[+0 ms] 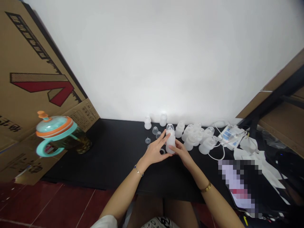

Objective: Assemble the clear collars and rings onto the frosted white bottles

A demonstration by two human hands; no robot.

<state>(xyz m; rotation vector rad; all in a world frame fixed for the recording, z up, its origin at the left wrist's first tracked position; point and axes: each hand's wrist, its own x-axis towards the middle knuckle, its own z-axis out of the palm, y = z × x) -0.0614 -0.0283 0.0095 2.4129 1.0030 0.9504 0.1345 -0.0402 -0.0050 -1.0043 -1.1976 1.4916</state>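
A white baby bottle with a clear cap stands upright between my two hands, over the black table. My left hand holds its left side, with fingers up near the cap and the thumb low. Around the lower right side of the bottle are the fingers of my right hand. Small clear caps, a clear nipple-like part and a white ring lie left of the bottle. Two bottles without caps stand by the wall. Several capped bottles are grouped to the right.
A teal and orange jug stands at the left beside a large cardboard box. At the right are a white power strip with cables, crumpled white paper and a blurred-out dark flat object.
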